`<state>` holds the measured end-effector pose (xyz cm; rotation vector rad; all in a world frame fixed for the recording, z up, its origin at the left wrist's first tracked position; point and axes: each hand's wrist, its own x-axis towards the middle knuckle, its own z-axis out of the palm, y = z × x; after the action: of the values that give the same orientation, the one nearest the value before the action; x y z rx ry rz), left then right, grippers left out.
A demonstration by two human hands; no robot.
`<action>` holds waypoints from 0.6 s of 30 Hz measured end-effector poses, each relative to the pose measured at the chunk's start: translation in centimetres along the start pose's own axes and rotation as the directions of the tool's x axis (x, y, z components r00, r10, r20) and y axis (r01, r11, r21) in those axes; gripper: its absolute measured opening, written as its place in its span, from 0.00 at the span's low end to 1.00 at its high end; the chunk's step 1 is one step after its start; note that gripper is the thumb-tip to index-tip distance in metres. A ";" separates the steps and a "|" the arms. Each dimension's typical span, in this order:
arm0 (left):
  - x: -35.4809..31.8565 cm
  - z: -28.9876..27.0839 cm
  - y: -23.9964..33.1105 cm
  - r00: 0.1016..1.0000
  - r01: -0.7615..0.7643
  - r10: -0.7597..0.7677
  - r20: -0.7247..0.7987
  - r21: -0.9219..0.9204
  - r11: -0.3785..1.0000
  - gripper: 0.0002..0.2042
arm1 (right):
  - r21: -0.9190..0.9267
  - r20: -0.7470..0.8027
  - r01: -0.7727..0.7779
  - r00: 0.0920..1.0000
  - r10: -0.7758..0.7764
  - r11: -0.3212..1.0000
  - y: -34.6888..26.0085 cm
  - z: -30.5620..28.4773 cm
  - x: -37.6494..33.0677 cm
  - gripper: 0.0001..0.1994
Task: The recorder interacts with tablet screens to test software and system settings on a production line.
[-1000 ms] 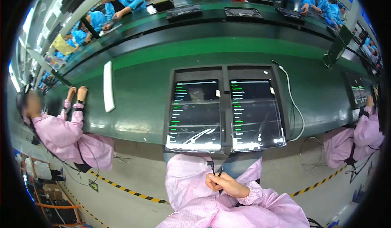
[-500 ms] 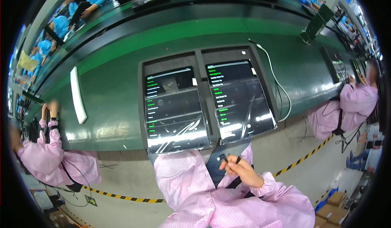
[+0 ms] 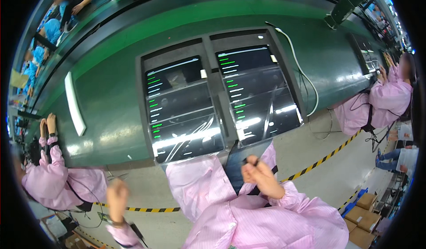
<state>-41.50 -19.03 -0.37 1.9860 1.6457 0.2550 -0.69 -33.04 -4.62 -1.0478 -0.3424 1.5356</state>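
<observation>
My right hand (image 3: 262, 178) is closed in front of my lap, its fingers pinching a small black plug (image 3: 251, 161) that is mostly hidden and blurred. My left hand (image 3: 117, 201), in a pink sleeve, is up at the lower left, away from the bench; motion smears its fingers. Beyond my hands two tablets lie side by side, a left tablet (image 3: 184, 109) and a right tablet (image 3: 257, 95). Both sit in a dark grey tray (image 3: 205, 49), under clear film. Their lit screens list green and white lines. Neither hand touches them.
A white cable (image 3: 306, 78) curves over the green bench (image 3: 108, 93) right of the tray. To the left lies a long white strip (image 3: 74, 104). Pink-sleeved co-workers sit at the left (image 3: 49, 178) and right (image 3: 390, 102). A dark post base (image 3: 344, 9) stands at the far right.
My left hand has come into view at the lower left. My right hand still holds the plug, turned so less of it shows. The whole view has shifted slightly.
</observation>
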 end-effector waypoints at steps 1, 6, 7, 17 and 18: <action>2.6 -2.6 2.6 0.987 -0.090 0.080 -0.138 -0.069 0.994 0.08 | -0.010 0.100 -0.117 0.988 0.117 0.993 0.5 1.1 0.6 0.06; 16.6 -3.2 15.9 0.848 -0.529 0.509 -0.147 -0.295 0.796 0.11 | -0.053 0.335 -0.184 0.922 0.191 0.981 2.5 6.0 3.5 0.11; 19.2 -1.6 16.8 0.806 -0.588 0.575 -0.141 -0.296 0.752 0.13 | -0.101 0.319 -0.158 0.930 0.183 0.982 2.9 6.7 3.7 0.14; 28.1 5.9 15.7 0.715 -0.689 0.692 -0.097 0.070 0.722 0.17 | -0.440 0.199 0.168 0.976 -0.086 0.882 4.4 8.9 4.7 0.14; 27.9 5.9 15.8 0.680 -0.710 0.726 -0.106 0.153 0.687 0.17 | -0.445 0.197 0.165 0.977 -0.083 0.880 4.4 8.6 4.7 0.14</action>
<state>-18.72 4.19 -2.54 2.6809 0.8626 0.6440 -9.67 -27.13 -4.94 -1.2295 -0.9158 1.4640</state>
